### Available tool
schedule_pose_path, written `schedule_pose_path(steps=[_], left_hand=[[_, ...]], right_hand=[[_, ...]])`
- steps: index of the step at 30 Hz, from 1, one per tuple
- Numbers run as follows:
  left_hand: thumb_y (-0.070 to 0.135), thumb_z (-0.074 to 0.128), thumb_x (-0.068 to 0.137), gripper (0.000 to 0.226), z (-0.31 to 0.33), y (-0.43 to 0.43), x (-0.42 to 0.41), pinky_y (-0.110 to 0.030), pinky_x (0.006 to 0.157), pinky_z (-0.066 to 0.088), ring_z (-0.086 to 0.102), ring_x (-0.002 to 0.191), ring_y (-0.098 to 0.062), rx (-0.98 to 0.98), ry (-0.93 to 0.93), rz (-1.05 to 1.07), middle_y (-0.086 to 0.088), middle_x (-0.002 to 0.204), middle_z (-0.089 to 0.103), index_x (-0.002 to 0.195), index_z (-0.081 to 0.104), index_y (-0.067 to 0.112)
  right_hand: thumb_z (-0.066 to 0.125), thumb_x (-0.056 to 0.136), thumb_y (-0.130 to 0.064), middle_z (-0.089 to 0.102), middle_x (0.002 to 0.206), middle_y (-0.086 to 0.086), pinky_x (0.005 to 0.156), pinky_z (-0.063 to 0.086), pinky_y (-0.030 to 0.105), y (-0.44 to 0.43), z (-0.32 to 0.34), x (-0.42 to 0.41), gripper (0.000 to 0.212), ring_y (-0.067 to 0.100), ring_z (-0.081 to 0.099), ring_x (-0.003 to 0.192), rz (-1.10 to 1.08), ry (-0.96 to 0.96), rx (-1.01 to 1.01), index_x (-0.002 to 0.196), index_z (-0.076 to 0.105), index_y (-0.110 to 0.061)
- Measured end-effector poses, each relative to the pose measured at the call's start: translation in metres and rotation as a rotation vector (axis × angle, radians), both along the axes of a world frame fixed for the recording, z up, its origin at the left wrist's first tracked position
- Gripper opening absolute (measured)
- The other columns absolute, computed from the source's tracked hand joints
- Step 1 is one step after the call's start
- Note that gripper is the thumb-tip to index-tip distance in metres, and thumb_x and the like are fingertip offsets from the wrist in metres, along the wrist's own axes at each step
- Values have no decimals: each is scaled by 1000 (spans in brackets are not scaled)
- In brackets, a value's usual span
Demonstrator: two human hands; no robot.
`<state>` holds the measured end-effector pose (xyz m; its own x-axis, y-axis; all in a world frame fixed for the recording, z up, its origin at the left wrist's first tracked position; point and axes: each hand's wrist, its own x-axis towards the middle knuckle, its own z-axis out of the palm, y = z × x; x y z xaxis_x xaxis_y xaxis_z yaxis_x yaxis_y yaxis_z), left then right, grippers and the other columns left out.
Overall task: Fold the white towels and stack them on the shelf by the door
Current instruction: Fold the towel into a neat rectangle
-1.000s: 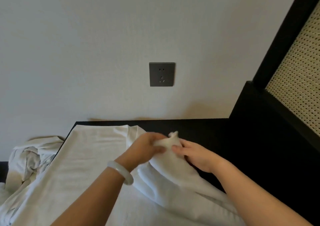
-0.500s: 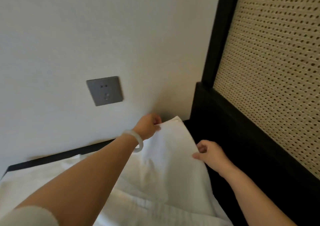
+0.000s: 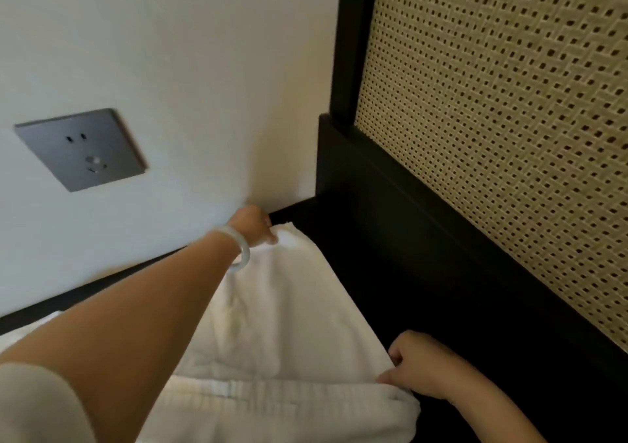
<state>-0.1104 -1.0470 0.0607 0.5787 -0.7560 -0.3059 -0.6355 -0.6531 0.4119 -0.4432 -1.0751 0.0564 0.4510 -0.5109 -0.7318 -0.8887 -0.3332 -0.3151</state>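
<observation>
Okay, closest to me I've got the right hand (image 3: 418, 364), fingers curled in and pinching the near corner of the soft white terry towel (image 3: 289, 323) against the thumb. The towel lies spread over the black tabletop (image 3: 390, 272), its right edge drawn in a straight line from that corner away toward the wall. A ribbed band runs across the cloth just beside the right hand, with more white cloth below it. Further out, the left hand (image 3: 253, 227), a pale translucent bangle (image 3: 238, 252) on its wrist, grips the far corner right where tabletop meets wall, fingers closed on the cloth. Beyond that are a grey square wall socket (image 3: 80, 148) and, to the right, a woven cane panel (image 3: 509, 137) in a black frame.

My read: this is early going. One towel is being squared up with both corners held, so the fold proper is yet to be made. No finished stack shows, and no shelf or door is in view, so the carrying and stacking are all left to do.
</observation>
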Motion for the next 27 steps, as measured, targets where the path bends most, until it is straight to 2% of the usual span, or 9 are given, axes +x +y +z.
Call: schedule_pose_path(steps=[5,8,13,16,18,20,23,25,27], left_hand=[[-4,65,77,13,3,-5,-10,-39,65,60,71,63,-29,-85,99,82,-13,67,70,90,63,-2],[-11,58,70,20,-9,-1,-13,-51,69,60,71,71,-37,-149,124,120,-21,74,71,88,61,-1],[6,65,86,24,-14,4,-23,-39,78,59,68,67,-21,-239,222,100,-9,84,69,105,54,17],[7,60,92,16,-14,1,-25,-26,66,57,71,66,-19,-339,396,203,-14,81,72,108,58,6],[8,55,94,15,-15,0,-25,-26,69,55,73,71,-19,-360,408,249,-13,81,73,108,59,4],[12,57,94,16,-20,1,-23,-30,81,54,72,83,-19,-353,417,244,-10,90,74,109,59,7],[14,59,95,30,-23,9,-24,-36,100,45,58,109,-21,-361,479,133,-8,124,61,124,54,19],[6,53,98,46,-24,16,-28,-31,103,40,51,122,-20,-350,513,0,-8,139,51,139,45,23],[6,50,100,53,-21,24,-36,-29,108,36,44,134,-18,-307,441,-80,-3,147,44,147,38,26]], right_hand=[[69,85,-38,46,69,-7,57,39,21,4,-1,-19,39,8,47,64,55,127,-96,63,41,-22],[70,85,-43,46,73,-6,59,40,21,7,0,-18,41,9,47,67,14,144,-88,66,40,-21],[66,89,-38,49,77,-8,53,38,16,9,3,-24,34,5,48,66,48,178,-118,70,43,-22],[64,91,-39,53,94,-5,72,47,19,10,5,-23,26,10,57,90,98,260,-80,80,49,-21],[62,94,-39,55,121,2,93,46,24,11,5,-19,29,16,56,112,118,311,-88,111,57,-15],[59,96,-36,50,137,6,98,42,25,16,1,-24,46,17,53,117,135,262,-128,133,50,-11],[50,100,-30,53,127,1,90,47,27,20,5,-14,26,16,54,120,155,238,-247,124,52,-19],[43,102,-23,55,122,-4,83,46,25,22,12,5,18,14,53,117,178,91,-491,118,53,-23],[41,104,-26,44,143,-9,105,38,25,28,13,28,34,11,41,132,156,-237,-648,138,44,-26]])
